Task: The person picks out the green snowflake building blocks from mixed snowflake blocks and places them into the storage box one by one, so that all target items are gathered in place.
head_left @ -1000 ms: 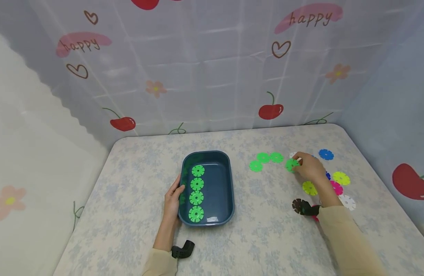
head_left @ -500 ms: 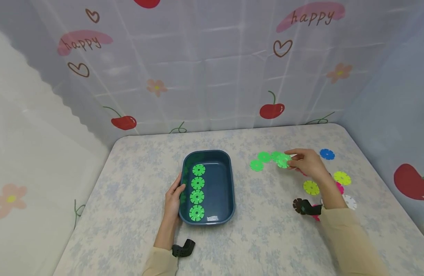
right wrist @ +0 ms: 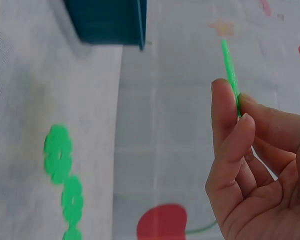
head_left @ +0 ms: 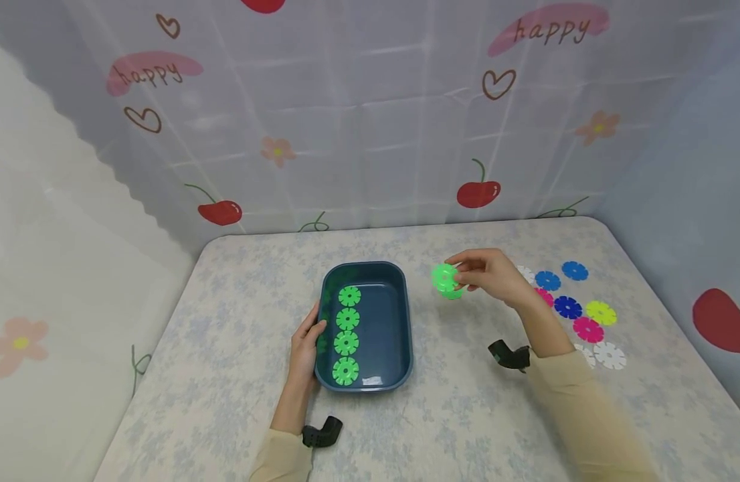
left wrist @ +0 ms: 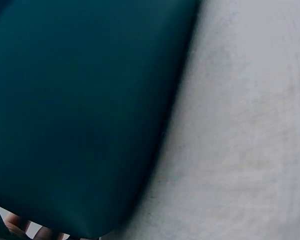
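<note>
My left hand grips the left wall of a dark blue plastic tray, thumb over the rim. Inside, several green snowflake discs lie in a line along the left side. My right hand pinches another green snowflake disc between thumb and fingers, above the table to the right of the tray. In the right wrist view this disc is seen edge-on. Below it, several green discs lie on the table; the right hand mostly hides them in the head view.
Right of the right hand lie loose discs: blue, dark blue, yellow, pink and white. The right forearm covers part of that area. A printed curtain hangs behind the table.
My right hand has lifted the green disc off the right-hand group and carried it left, over the other green discs. The left hand and tray have stayed put.
</note>
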Available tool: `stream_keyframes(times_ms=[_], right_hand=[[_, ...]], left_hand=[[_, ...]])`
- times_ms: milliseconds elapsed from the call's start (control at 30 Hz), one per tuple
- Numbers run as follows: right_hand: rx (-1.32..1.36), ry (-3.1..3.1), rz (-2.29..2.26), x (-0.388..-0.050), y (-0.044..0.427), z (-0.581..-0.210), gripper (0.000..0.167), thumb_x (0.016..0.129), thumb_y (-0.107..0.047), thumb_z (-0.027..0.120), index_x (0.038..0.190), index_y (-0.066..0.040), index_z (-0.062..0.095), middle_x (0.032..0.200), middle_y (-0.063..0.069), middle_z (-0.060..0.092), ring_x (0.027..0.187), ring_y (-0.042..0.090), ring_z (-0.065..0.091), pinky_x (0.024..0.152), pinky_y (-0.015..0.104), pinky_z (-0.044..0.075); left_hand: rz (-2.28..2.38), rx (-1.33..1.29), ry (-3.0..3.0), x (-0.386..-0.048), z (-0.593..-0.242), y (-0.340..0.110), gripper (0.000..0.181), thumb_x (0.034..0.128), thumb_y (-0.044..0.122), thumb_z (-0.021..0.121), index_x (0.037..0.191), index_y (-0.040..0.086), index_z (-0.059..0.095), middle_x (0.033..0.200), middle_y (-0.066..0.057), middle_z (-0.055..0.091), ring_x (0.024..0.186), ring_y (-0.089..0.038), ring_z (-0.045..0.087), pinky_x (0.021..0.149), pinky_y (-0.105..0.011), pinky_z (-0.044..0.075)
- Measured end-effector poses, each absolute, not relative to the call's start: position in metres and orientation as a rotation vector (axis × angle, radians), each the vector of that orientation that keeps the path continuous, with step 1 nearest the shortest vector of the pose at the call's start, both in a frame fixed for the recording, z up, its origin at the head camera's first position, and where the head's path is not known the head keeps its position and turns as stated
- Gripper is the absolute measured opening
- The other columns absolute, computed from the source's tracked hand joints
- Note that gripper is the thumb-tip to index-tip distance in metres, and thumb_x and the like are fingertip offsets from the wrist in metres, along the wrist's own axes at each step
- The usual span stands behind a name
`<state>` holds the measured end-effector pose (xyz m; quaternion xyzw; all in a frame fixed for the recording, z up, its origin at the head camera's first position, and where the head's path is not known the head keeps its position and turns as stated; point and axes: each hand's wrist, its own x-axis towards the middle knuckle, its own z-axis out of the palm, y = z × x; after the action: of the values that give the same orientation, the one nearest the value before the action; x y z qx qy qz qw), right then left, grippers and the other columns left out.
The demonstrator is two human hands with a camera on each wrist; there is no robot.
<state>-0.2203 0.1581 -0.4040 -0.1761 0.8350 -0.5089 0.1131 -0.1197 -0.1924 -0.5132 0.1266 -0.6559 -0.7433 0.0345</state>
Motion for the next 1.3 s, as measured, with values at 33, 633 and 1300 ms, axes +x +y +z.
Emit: stream_keyframes(times_ms=[33,633,1300], right_hand=[[-0.539,2.426,-1.500,-0.221,0.152,-0.403,0.031,0.092,-0.006,0.066,0.122,0.003,0.065,0.097,0.021,0.065,0.073,0.014,0.066,0.068,0.029,0.058],[-1.085,1.997,-1.173,-0.221,0.046,-0.428,0.016,0.089,0.001,0.066,0.104,0.002,0.072,0.085,0.012,0.072,0.074,0.037,0.069,0.061,0.031,0.056],[-0.999,1.959,-0.796,-0.217,0.002,-0.447,0.015,0.085,0.008,0.066,0.090,-0.005,0.074,0.073,0.006,0.070,0.060,0.018,0.067,0.053,0.027,0.052]], left_hand=[[-2.287,0.390,-2.014,-0.120,-0.513,-0.192,0.050,0.1022,0.016,0.048,0.152,0.017,0.039,0.159,0.001,0.032,0.151,-0.018,0.019,0.123,-0.045,0.014],[-2.283,0.397,-2.004,-0.120,-0.512,-0.190,0.050,0.1021,0.016,0.048,0.151,0.016,0.039,0.159,0.000,0.033,0.150,-0.019,0.021,0.123,-0.044,0.018],[-2.256,0.338,-2.048,-0.119,-0.513,-0.194,0.051,0.1021,0.015,0.048,0.152,0.012,0.036,0.160,-0.005,0.029,0.151,-0.022,0.017,0.123,-0.047,0.014]])
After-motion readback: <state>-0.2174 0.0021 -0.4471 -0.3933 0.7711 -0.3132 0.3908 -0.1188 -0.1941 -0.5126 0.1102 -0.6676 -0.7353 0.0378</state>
